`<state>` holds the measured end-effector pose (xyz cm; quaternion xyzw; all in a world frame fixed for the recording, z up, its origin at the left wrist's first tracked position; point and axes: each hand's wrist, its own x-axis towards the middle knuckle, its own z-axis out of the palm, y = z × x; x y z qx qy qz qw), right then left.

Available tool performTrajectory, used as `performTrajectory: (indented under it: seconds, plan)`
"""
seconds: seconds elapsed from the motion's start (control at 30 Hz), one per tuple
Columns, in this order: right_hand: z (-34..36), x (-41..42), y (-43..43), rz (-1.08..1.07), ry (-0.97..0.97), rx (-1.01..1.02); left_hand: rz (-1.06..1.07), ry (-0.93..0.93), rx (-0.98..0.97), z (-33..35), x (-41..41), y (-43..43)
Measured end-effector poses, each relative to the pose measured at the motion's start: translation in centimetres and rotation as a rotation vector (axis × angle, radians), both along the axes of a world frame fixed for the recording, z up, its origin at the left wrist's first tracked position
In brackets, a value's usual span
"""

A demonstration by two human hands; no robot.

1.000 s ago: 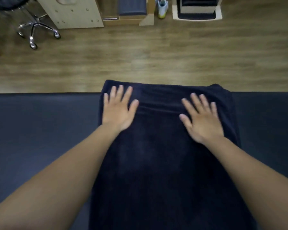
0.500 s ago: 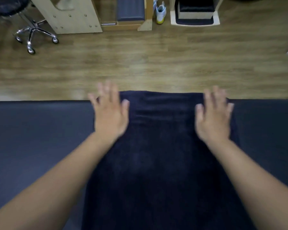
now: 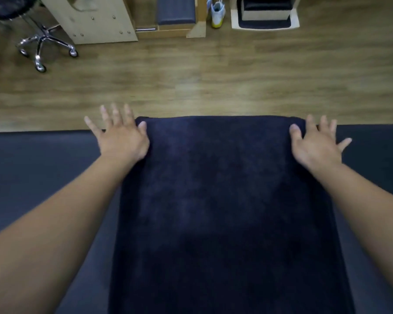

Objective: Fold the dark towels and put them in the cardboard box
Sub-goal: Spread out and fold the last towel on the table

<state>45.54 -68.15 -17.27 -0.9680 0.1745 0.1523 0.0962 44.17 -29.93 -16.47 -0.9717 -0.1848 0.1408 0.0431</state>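
Towel (image 3: 225, 189) lies flat on the bench (image 3: 32, 159). Its long axis runs straight away from the person, its near end drops out of view at the bottom, and its far end sits at the bench's far edge. Left grip (image 3: 120, 139) is at the far left corner and right grip (image 3: 315, 146) at the far right corner. Each is wide, with straight, splayed fingers, the thumb on the cloth and the other fingers reaching past the towel's side edge. Neither pinches anything. Blur hides whether the palms press down or only skim the cloth.

This looks like smoothing out to the corners before a fold. From both grips the bulk of the towel lies back toward the body, and each corner is right by its own thumb, so neither hand is nearer. The likely fold takes both far corners and draws them down the long axis toward the near end. An uneven pull would skew the edges.

No towel looks boxed yet. A pale box (image 3: 266, 17) with dark contents stands across the floor (image 3: 191, 75), but I cannot tell whether it is the cardboard one.
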Motion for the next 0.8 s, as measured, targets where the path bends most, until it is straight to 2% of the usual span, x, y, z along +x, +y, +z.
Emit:
performTrajectory:
  seconds: [0.03, 0.1, 0.13, 0.17, 0.2, 0.23, 0.3, 0.4, 0.47, 0.53, 0.57, 0.6, 0.63, 0.7, 0.73, 0.8]
  plan:
    - [0.6, -0.6, 1.5, 0.038, -0.089, -0.016, -0.089, -0.103, 0.001, 0.5, -0.6, -1.9]
    - [1.2, -3.4, 6.7, 0.388, -0.325, 0.012, -0.444, -0.223, -0.075, 0.3, -3.5, -7.3]
    - [0.9, -5.5, 9.3, 0.633, -0.336, 0.075, -0.623, -0.166, -0.117, -0.4, -5.4, -9.7]
    - [0.2, -7.9, 11.0, 0.827, -0.275, 0.111, -0.714, -0.052, -0.135, -1.0, -7.0, -11.2]
    - [-0.6, -9.7, 11.2, 0.928, -0.202, 0.098, -0.732, 0.015, -0.129, -1.7, -7.7, -11.5]
    - [-1.5, -10.2, 10.1, 0.912, -0.163, 0.065, -0.692, -0.009, -0.146, -2.5, -7.4, -10.7]
    - [-2.6, -8.8, 6.4, 0.710, -0.157, -0.007, -0.509, -0.108, -0.198, -3.3, -6.1, -8.3]
    - [-2.6, -6.5, 1.2, 0.523, -0.095, -0.108, -0.267, -0.090, -0.188, -3.5, -4.5, -3.5]
    - [-1.7, -5.4, -1.7, 0.300, -0.009, -0.050, -0.059, 0.004, -0.153, -2.3, -3.4, 0.3]
    - [-0.4, -6.1, -2.5, 0.087, -0.008, 0.044, 0.077, -0.003, -0.121, -0.5, -3.3, 1.9]
    - [0.3, -7.3, -1.6, 0.083, -0.062, 0.045, 0.018, -0.045, -0.082, 0.3, -4.2, 1.2]
    - [0.6, -9.2, 0.3, 0.173, -0.150, 0.014, -0.130, -0.113, -0.032, 0.7, -5.8, -0.7]
    - [0.8, -12.0, 2.9, 0.346, -0.213, 0.005, -0.328, -0.161, -0.032, 0.8, -8.4, -3.4]
    - [-0.1, -19.4, 7.5, 0.677, -0.235, 0.078, -0.746, -0.141, -0.124, -0.2, -16.7, -9.1]
    - [-0.5, -22.6, 8.7, 0.772, -0.211, 0.107, -0.852, -0.083, -0.181, -0.7, -20.7, -10.8]
    - [-1.4, -25.9, 8.1, 0.804, -0.115, 0.089, -0.829, -0.001, -0.252, -2.1, -25.1, -11.0]
